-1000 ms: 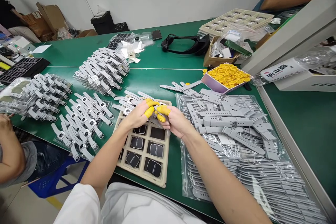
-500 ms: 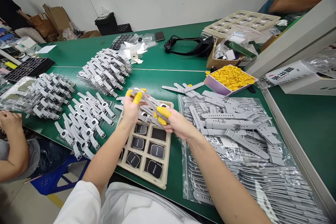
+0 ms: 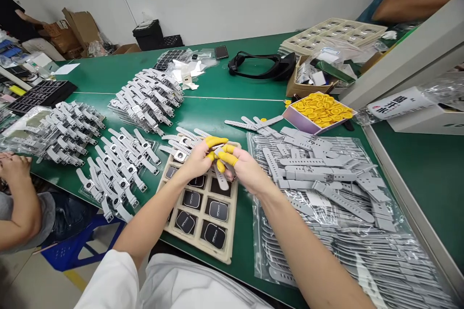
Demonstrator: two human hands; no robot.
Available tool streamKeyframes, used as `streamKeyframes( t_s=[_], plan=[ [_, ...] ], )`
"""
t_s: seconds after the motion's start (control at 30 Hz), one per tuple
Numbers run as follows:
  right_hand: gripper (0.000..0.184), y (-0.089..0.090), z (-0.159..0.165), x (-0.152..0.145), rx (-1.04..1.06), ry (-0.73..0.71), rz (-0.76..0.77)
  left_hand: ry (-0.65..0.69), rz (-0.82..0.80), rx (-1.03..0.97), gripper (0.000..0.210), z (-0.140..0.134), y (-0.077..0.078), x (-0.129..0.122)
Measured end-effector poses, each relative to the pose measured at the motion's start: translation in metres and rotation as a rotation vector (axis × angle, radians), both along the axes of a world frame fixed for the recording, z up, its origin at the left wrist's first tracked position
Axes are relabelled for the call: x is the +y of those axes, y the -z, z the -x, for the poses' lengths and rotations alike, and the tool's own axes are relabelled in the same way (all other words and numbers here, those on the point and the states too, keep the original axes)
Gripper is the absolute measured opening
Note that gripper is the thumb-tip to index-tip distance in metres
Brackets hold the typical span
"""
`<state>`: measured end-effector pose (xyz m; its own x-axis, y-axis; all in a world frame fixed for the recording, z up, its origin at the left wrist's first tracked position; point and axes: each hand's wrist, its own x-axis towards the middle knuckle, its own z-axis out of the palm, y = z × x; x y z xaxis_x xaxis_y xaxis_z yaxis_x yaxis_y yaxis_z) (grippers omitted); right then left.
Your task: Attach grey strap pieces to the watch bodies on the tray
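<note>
Over the beige tray (image 3: 232, 246) my left hand (image 3: 198, 158) and my right hand (image 3: 244, 165) meet, with yellow finger cots on the fingertips. Both are closed on a grey watch strap (image 3: 222, 179), whose holed end hangs down below the fingers. Something small and shiny at the fingertips is mostly covered, so I cannot tell whether a watch case is attached. Square dark watch faces (image 3: 218, 210) lie in the tray's pockets. Across its far end rest several watches with grey straps (image 3: 180, 155).
Bagged grey straps (image 3: 322, 174) are piled at the right, below a box of yellow finger cots (image 3: 321, 112). Rows of strapped watches (image 3: 118, 169) lie at the left. Farther back are a black headset (image 3: 261, 65) and a cardboard box (image 3: 297, 84). Another person's hands (image 3: 14, 166) are at far left.
My hands have drawn together, the left moving right and slightly down. The strap, stretched between them before, is now gathered at the fingertips with one end hanging down.
</note>
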<state>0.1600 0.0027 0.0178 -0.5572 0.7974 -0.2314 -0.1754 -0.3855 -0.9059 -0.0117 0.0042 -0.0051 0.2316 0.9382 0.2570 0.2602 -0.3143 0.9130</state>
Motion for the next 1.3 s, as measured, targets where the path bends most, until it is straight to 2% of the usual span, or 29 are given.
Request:
streamKeyframes(
  t_s=[0.07,0.13,0.3,0.43,0.57,0.7,0.9,1.0,1.2,1.3],
  plan=[
    [0.040,-0.001,0.000,0.000,0.004,-0.025,0.014,0.031,-0.114,0.101,0.042,0.004,0.000,0.000],
    [0.038,-0.002,-0.001,0.000,0.026,-0.036,0.041,0.047,-0.160,0.145,0.044,0.006,-0.001,0.000],
    [0.033,-0.005,0.000,0.000,0.129,0.061,0.145,-0.002,-0.171,0.173,0.045,0.004,-0.001,-0.001],
    [0.033,-0.005,0.003,-0.001,0.180,0.112,0.163,-0.027,-0.174,0.180,0.046,0.002,0.000,-0.003],
    [0.034,-0.004,0.004,0.000,0.239,0.147,0.194,0.004,-0.140,0.203,0.043,0.004,-0.004,-0.005],
    [0.033,-0.001,0.003,0.002,0.207,0.143,0.215,0.041,-0.135,0.238,0.042,0.008,-0.012,-0.007],
    [0.031,0.001,0.000,0.005,0.081,0.059,0.244,0.062,-0.263,0.545,0.039,0.010,-0.021,-0.011],
    [0.028,-0.001,-0.002,0.006,0.037,0.025,0.231,0.054,-0.284,0.627,0.036,0.010,-0.024,-0.012],
    [0.031,-0.002,-0.002,0.007,0.055,0.029,0.191,0.075,-0.198,0.409,0.036,0.009,-0.023,-0.010],
    [0.034,-0.002,-0.004,0.008,-0.011,0.070,0.044,0.049,-0.158,0.392,0.042,0.012,-0.020,-0.009]
  ],
)
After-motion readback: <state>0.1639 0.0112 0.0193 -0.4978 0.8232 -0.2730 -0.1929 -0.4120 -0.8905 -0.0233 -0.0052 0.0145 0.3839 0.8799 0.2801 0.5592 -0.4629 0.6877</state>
